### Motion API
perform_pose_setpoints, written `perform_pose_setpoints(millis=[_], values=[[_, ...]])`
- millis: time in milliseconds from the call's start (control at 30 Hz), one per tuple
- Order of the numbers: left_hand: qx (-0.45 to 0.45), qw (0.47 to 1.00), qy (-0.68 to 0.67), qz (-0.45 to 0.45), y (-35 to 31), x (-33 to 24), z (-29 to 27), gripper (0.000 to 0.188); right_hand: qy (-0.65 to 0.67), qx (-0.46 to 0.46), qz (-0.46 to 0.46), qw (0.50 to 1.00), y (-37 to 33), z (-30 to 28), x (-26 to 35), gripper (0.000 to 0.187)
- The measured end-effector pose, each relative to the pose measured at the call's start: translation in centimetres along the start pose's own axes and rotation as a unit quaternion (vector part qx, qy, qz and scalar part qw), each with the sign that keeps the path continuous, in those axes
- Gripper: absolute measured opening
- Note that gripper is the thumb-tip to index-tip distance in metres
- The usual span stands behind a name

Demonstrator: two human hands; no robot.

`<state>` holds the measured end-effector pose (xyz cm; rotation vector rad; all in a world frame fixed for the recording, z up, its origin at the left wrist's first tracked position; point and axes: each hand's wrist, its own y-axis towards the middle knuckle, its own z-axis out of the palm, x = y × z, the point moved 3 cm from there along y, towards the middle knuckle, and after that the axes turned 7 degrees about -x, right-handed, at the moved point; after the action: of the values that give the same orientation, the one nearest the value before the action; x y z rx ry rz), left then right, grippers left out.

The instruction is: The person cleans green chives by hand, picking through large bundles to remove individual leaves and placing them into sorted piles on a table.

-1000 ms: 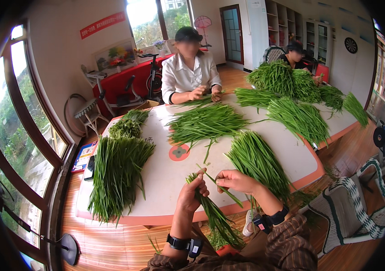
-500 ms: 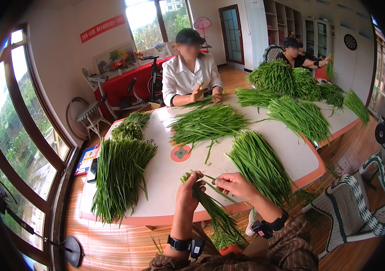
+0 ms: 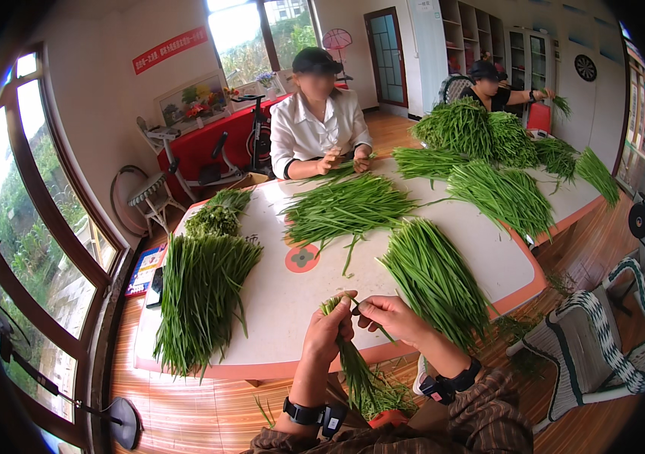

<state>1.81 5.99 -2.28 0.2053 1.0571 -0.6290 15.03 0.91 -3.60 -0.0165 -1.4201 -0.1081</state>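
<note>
My left hand (image 3: 325, 331) is closed around a small bunch of green chives (image 3: 354, 371). Their pale cut ends poke out above its thumb, and the leaves hang below the table's front edge. Close by on the right, my right hand (image 3: 394, 318) pinches a single chive leaf (image 3: 384, 334) near the top of the bunch. The fingertips of the two hands are almost touching. A large heap of chives (image 3: 436, 276) lies just beyond my right hand, and another heap (image 3: 205, 299) is at the table's left end. A looser pile (image 3: 349, 208) spreads across the middle.
Across the white table (image 3: 277, 314) a person in a white shirt (image 3: 321, 129) handles chives. A second person (image 3: 489, 91) at the far right holds some out, beside a tall heap (image 3: 458, 129). A woven chair (image 3: 587, 348) stands at right, a red container (image 3: 389, 418) below my hands.
My left hand has shifted slightly right with the bunch, closing the gap to my right hand. The far-right person's arm has stretched further out to the right.
</note>
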Motion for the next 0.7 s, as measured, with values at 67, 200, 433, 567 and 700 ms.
perform_pose_setpoints(millis=[67,200,433,567,700], values=[[-0.031,0.999,0.027,0.006,0.2,0.1,-0.3,0.032,-0.016,0.001,-0.004,1.000,-0.3,0.3,0.2,0.022],[-0.021,0.996,0.080,0.025,-0.4,-0.5,0.3,0.028,-0.014,0.004,0.006,1.000,-0.4,0.2,0.0,0.023],[-0.018,0.992,0.127,0.010,-0.6,-1.0,0.2,0.020,-0.248,-0.107,-0.119,0.955,-1.3,-0.1,4.3,0.020],[0.014,0.991,0.129,-0.010,-0.7,-1.0,0.3,0.018,-0.377,-0.118,-0.346,0.851,-1.8,0.2,7.2,0.018],[0.036,0.991,0.129,-0.024,-0.9,-0.9,0.6,0.018,-0.433,-0.028,-0.365,0.823,-1.5,-0.1,6.7,0.023]])
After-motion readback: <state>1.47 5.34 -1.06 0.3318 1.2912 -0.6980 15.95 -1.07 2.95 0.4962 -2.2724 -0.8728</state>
